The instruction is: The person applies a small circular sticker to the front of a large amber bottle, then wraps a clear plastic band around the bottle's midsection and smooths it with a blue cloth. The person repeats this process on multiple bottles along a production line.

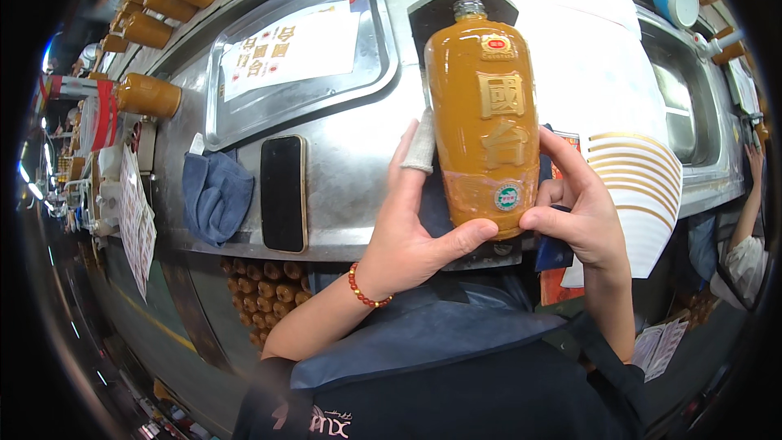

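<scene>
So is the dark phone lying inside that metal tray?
No, the phone lies on the steel worktop just below the tray, beside a blue cloth.

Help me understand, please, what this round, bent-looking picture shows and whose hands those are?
A wide-angle camera worn on a person's head looks down at their own bare hands, which bends the straight edges. The left hand and right hand together hold an orange-brown bottle upright over a steel worktable. On the table lie a black phone, a blue cloth and a metal tray with a paper sheet in it. More bottles line the far left edge.
</scene>
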The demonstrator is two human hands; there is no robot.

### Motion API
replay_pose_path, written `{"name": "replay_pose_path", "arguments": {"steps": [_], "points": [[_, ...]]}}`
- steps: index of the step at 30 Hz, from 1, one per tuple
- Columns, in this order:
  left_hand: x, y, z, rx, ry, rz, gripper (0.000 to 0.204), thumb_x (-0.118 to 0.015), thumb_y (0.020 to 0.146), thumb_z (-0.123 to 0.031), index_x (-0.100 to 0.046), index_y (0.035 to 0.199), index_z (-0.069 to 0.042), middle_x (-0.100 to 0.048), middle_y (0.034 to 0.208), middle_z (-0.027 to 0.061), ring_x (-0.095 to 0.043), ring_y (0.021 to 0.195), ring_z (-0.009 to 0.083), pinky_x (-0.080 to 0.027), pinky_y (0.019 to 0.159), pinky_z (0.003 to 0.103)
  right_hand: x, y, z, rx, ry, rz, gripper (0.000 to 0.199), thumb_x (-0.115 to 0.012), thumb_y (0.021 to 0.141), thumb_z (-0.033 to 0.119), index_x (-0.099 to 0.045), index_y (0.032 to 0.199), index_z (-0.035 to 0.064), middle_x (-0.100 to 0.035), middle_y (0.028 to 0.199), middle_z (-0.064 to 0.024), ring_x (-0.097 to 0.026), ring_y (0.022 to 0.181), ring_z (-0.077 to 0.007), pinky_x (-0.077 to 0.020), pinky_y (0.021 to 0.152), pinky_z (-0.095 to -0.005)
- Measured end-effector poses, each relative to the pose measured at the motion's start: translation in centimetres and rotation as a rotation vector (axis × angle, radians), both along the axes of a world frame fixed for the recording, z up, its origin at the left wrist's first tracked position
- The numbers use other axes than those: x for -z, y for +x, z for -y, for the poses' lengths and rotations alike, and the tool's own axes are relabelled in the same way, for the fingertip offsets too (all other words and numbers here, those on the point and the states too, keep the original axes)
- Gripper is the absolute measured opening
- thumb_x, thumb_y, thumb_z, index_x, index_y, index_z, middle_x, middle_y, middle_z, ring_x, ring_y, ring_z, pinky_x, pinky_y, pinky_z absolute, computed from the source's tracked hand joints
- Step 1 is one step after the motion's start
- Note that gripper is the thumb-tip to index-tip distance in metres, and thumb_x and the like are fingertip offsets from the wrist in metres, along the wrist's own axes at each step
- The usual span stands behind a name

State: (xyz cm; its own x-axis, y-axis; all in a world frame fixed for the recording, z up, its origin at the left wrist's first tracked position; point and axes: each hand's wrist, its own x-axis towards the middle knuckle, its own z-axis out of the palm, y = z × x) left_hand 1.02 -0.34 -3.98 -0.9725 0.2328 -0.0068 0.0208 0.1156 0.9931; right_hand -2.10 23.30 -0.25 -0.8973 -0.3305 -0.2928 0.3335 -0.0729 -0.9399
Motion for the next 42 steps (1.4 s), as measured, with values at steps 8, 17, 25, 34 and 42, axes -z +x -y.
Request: {"name": "replay_pose_path", "arguments": {"steps": [8, 17, 25, 34, 42], "points": [[0.5, 0.1, -0.8, -0.130, 0.233, 0.059, 0.083, -0.066, 0.099, -0.043, -0.030, 0.156, 0.005, -0.023, 0.163, 0.0277, -0.007, 0.157, 0.0365, -0.017, 0.123, 0.047, 0.7, -1.1, -0.7, 0.029, -0.107, 0.053, 0.074, -0.080, 0.086, 0.009, -0.044, 0.149, -0.0045, -0.056, 0.138, -0.0160, -0.061, 0.072, -0.0066, -0.0510, 0.060, -0.0194], [-0.2, 0.0, -1.1, -0.123, 0.111, -0.016, 0.081, -0.068, 0.098, -0.041, -0.032, 0.154, 0.006, -0.028, 0.161, 0.0252, -0.006, 0.157, 0.0373, -0.017, 0.123, 0.048, 1.3, -1.4, -0.8, 0.026, -0.086, 0.084, 0.066, -0.076, 0.089, 0.007, -0.046, 0.148, -0.0053, -0.058, 0.136, -0.0158, -0.064, 0.075, -0.0079, -0.0511, 0.061, -0.0202], [0.3, 0.2, -1.3, -0.132, 0.171, 0.061, 0.080, -0.068, 0.099, -0.039, -0.030, 0.157, 0.000, -0.020, 0.164, 0.0248, -0.008, 0.156, 0.0345, -0.017, 0.123, 0.047, 1.2, -1.5, -0.7, 0.018, -0.096, 0.110, 0.065, -0.075, 0.090, 0.005, -0.047, 0.148, -0.0035, -0.059, 0.134, -0.0125, -0.064, 0.076, -0.0067, -0.0523, 0.063, -0.0196], [0.1, 0.0, -0.2, -0.051, -0.088, -0.073, 0.103, -0.076, 0.089, -0.050, -0.021, 0.160, 0.001, -0.014, 0.163, 0.0320, -0.014, 0.154, 0.0413, -0.018, 0.122, 0.051, 0.9, -1.3, -0.4, 0.037, -0.182, 0.105, 0.060, -0.075, 0.090, 0.002, -0.050, 0.145, -0.0060, -0.058, 0.134, -0.0115, -0.065, 0.079, -0.0051, -0.0532, 0.065, -0.0187], [-3.6, -0.9, -1.4, -0.013, -0.528, -0.430, 0.133, -0.095, 0.066, -0.045, -0.014, 0.157, 0.009, -0.020, 0.160, 0.0356, -0.029, 0.148, 0.0494, -0.028, 0.120, 0.045, -0.7, -0.1, 0.0, 0.053, -0.024, -0.047, 0.061, -0.076, 0.087, 0.000, -0.052, 0.143, -0.0040, -0.060, 0.134, -0.0112, -0.060, 0.070, -0.0020, -0.0489, 0.063, -0.0174]]}}
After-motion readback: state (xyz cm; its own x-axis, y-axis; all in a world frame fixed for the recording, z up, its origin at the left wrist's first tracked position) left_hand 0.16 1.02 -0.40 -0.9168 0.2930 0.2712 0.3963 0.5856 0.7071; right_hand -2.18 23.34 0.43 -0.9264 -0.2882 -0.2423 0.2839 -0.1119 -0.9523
